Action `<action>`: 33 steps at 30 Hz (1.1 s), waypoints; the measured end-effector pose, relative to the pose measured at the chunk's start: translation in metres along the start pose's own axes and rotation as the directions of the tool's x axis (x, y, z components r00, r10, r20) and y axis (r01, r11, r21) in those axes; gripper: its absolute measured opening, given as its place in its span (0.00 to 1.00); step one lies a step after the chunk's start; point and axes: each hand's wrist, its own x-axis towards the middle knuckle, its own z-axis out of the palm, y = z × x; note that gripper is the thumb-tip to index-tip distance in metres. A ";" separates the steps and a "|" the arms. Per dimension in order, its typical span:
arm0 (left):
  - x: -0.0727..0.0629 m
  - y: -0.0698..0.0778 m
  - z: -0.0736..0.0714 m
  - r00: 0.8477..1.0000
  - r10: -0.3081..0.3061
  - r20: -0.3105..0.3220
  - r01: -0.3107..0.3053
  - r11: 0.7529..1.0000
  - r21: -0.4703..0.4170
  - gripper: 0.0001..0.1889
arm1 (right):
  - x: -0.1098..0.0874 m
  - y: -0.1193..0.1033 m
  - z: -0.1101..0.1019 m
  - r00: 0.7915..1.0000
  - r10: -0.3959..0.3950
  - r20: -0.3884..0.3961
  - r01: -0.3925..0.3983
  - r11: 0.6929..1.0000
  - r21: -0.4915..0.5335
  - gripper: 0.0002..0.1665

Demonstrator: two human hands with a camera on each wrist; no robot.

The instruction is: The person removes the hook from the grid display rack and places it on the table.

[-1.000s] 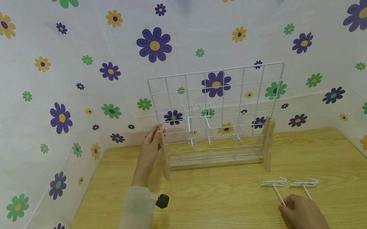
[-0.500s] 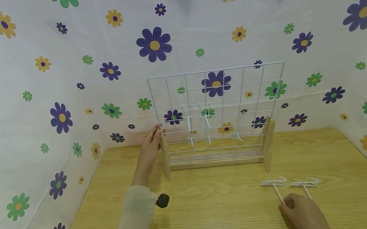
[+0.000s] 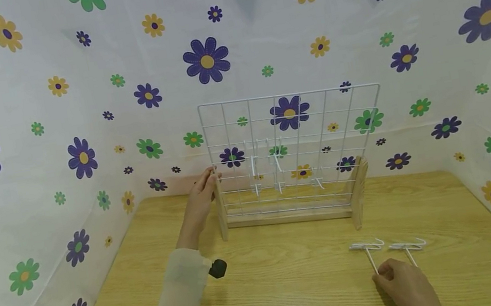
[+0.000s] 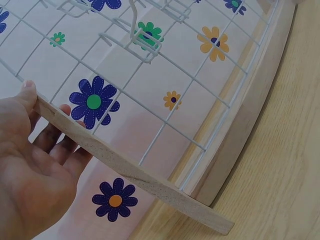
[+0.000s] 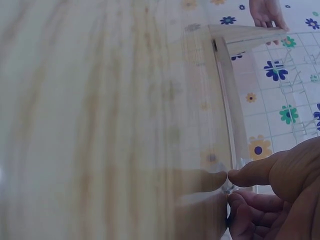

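Observation:
A white wire grid (image 3: 286,94) stands upright in a wooden stand (image 3: 286,219). My left hand (image 3: 198,204) grips the stand's left upright (image 4: 135,172), thumb at its top end and fingers behind, as the left wrist view shows. Several white wire hooks (image 3: 277,163) hang on the grid's left and middle. Near the front right, my right hand (image 3: 406,286) pinches the stem of another white hook (image 3: 367,247) between thumb and fingers. A second loose hook (image 3: 407,245) lies just right of it, its stem partly hidden by the hand. The right wrist view hides most of the pinched hook.
The wooden tabletop (image 3: 266,279) extends in front of the stand. White cloth (image 3: 105,14) printed with flowers encloses the back and both sides. A small black object (image 3: 218,268) sits at my left sleeve's cuff.
The pinched hook has shifted and turned very slightly on the tabletop. Both hands stay in almost the same place.

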 end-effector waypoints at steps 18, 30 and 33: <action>0.002 0.001 -0.001 0.999 -0.045 0.016 0.045 0.999 -0.014 0.27 | 0.000 -0.002 -0.009 0.999 0.013 0.038 -0.013 1.000 0.022 0.14; 0.001 0.002 -0.002 0.999 -0.032 0.022 0.032 0.999 0.016 0.28 | 0.005 -0.018 -0.023 1.000 0.007 0.016 -0.008 0.999 0.050 0.19; 0.000 0.004 -0.003 0.999 -0.033 0.036 0.032 0.999 0.019 0.27 | 0.009 -0.024 -0.027 1.000 -0.016 -0.005 0.017 0.999 0.035 0.19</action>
